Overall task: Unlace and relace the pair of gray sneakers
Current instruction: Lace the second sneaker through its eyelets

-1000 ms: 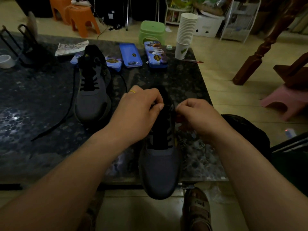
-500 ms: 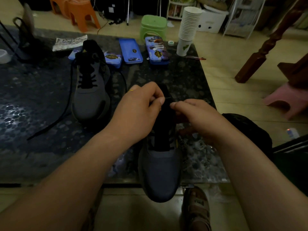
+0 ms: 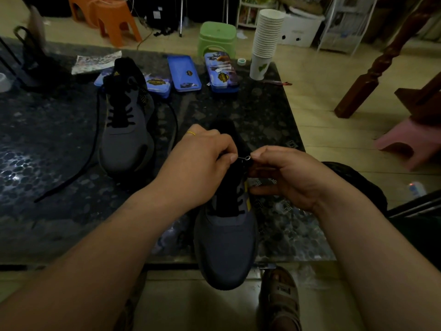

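Note:
Two gray sneakers with black laces lie on a dark patterned table. The near sneaker points toward me, its toe over the table's front edge. My left hand and my right hand meet above its tongue. Each pinches the black lace tip between thumb and forefinger near an upper eyelet. The far sneaker lies to the left, partly laced, and its loose black lace trails across the table.
Blue tins and a tall stack of paper cups stand at the table's far edge. A dark bag sits at the right edge. Orange, green and pink stools stand on the floor. My sandalled foot is below.
The view has shifted slightly. My fingertips have drawn closer together over the near sneaker's tongue, and a short piece of lace tip now shows between them.

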`<state>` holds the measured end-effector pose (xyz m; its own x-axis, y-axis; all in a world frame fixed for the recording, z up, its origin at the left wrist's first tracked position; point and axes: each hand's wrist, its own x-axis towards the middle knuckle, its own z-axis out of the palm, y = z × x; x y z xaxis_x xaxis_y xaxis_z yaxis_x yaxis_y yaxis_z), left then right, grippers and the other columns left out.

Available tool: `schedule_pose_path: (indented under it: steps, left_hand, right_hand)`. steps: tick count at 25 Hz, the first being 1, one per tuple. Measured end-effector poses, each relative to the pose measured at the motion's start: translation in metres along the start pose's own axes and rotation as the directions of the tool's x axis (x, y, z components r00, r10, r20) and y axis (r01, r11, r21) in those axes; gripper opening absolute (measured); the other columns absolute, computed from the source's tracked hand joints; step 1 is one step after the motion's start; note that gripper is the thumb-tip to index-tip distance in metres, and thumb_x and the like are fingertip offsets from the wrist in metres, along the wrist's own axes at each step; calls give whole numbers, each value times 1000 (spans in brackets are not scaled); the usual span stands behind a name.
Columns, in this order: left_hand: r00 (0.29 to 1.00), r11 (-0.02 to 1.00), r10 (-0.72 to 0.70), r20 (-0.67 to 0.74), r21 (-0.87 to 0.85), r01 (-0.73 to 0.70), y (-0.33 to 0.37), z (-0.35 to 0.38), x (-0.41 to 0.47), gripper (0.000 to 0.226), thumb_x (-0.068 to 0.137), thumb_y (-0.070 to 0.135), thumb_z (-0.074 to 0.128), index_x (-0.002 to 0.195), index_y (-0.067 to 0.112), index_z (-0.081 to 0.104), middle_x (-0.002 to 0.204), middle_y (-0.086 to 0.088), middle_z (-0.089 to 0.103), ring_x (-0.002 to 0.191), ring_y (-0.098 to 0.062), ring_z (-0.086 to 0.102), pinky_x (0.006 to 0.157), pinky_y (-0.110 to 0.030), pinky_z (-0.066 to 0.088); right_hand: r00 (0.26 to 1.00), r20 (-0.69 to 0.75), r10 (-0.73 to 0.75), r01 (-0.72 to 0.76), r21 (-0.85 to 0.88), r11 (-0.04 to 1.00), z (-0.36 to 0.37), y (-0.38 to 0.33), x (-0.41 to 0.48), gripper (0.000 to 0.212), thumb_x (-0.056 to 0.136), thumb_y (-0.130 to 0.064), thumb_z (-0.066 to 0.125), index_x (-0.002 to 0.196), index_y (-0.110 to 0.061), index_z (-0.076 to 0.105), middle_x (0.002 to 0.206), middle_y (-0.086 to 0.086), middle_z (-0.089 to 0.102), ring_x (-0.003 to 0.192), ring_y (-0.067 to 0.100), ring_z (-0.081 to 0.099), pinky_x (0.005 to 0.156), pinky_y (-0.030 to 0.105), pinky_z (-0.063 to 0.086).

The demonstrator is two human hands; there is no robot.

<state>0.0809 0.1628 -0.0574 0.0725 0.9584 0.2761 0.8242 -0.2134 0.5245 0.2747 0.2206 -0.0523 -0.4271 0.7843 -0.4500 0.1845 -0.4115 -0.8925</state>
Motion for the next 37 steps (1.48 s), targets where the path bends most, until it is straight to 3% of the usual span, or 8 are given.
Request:
schedule_pose_path:
  steps: [4, 10, 15, 18, 25, 31, 35, 37]
  left_hand:
    - [1000, 1000, -7, 0, 2, 7, 1, 2, 1, 9, 101, 29, 61, 94, 30, 67, 82, 13, 55, 100, -17, 45, 85, -37, 45]
    - [1000, 1000, -3, 7, 21, 3, 3, 3, 4, 9, 102, 32, 59, 94, 32, 64, 82, 14, 51, 97, -18, 45, 81, -44, 50]
    - [999, 980, 42, 27, 196, -46, 7, -3, 5, 12, 104, 32, 50, 102, 29, 61, 90, 8, 51, 95, -18, 44, 75, -44, 51]
    - [998, 973, 56, 38, 224, -63, 3, -10, 7, 12, 105, 30, 49, 103, 28, 60, 91, 5, 51, 93, -20, 44, 73, -48, 52]
    - [994, 978, 54, 98, 195, -72, -4, -11, 8, 12, 105, 22, 49, 97, 25, 57, 88, 3, 51, 88, -20, 43, 78, -48, 50]
    - [994, 997, -19, 111, 81, 10, 1, -11, 8, 19, 107, 26, 44, 89, 32, 46, 79, 8, 51, 86, -17, 44, 75, -47, 50]
    - [995, 992, -2, 99, 124, -10, 5, -10, 7, 15, 108, 29, 42, 93, 30, 47, 81, 7, 52, 86, -18, 45, 71, -46, 50]
    - [995, 988, -3, 101, 153, -13, 6, -9, 8, 14, 108, 27, 43, 95, 30, 48, 83, 6, 52, 87, -18, 45, 70, -46, 49]
  right_hand:
    - [1000, 11, -1, 1, -4, 1000, 0, 1, 0, 10, 102, -20, 57, 97, -17, 66, 99, 4, 69, 102, 19, 68, 82, 40, 60]
    - [1000, 7, -21, 21, -32, 999, 2, 0, 0, 13, 101, -22, 60, 90, -19, 65, 99, 3, 68, 99, 17, 68, 73, 35, 60]
    - [997, -46, -57, 53, -70, 996, 4, 1, -1, 22, 104, -29, 56, 98, -15, 72, 105, 8, 73, 107, 21, 70, 82, 43, 62]
    - [998, -37, -56, 53, -65, 996, 5, 0, -1, 23, 105, -21, 52, 99, -14, 73, 103, 5, 74, 106, 20, 70, 82, 43, 62]
    - [997, 1, -74, 74, -93, 993, 7, 2, 0, 20, 106, -15, 52, 98, -16, 70, 94, -1, 74, 91, 11, 71, 76, 36, 60]
    - [992, -22, -126, 121, -146, 982, 11, 6, 3, 13, 106, -20, 55, 100, -17, 66, 100, 7, 68, 96, 19, 67, 73, 32, 59]
    - [992, -53, -115, 107, -126, 986, 11, 4, 2, 35, 105, -37, 56, 111, -5, 67, 113, 16, 73, 108, 28, 72, 86, 43, 62]
    - [988, -73, -133, 120, -154, 981, 13, 3, 3, 29, 103, -35, 59, 105, -8, 70, 107, 13, 74, 108, 28, 72, 86, 45, 62]
